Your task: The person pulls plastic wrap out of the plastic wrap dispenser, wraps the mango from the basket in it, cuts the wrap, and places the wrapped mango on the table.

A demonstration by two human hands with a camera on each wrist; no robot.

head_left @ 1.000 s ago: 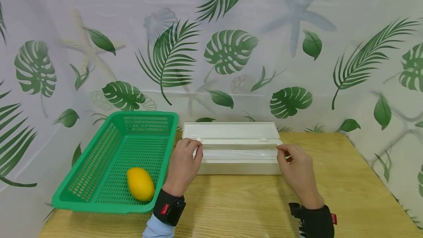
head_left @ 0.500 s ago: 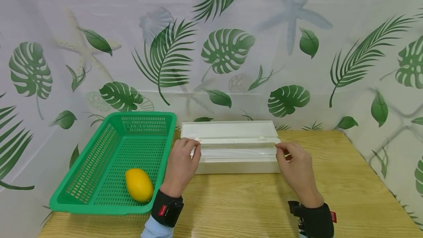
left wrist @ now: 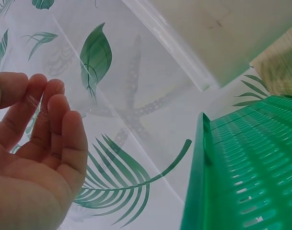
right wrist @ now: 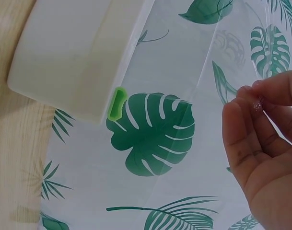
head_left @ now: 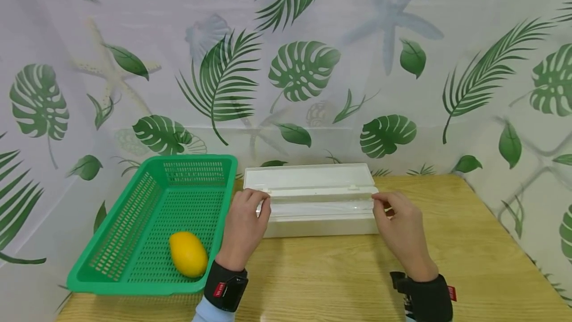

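Observation:
A white cling film dispenser (head_left: 321, 227) lies on the table with its lid (head_left: 308, 177) raised at the back. My left hand (head_left: 245, 222) pinches clear cling film (left wrist: 38, 106) between thumb and fingers, near the dispenser's left end. At the right end, my right hand (head_left: 401, 227) pinches the film's other side between thumb and fingertips. The film stretches between both hands above the box, its outline hard to see. A green slide cutter (right wrist: 117, 104) sits at the box's edge in the right wrist view.
A green plastic basket (head_left: 225, 202) stands left of the dispenser, close to my left forearm. One yellow mango-like fruit (head_left: 188, 254) lies in its near right corner. Behind is a leaf-printed sheet (head_left: 308, 71). Wood-grain table (head_left: 321, 277) shows in front of the dispenser.
The head view has shifted slightly. Both hands keep their pinch on the film and have hardly moved relative to the dispenser.

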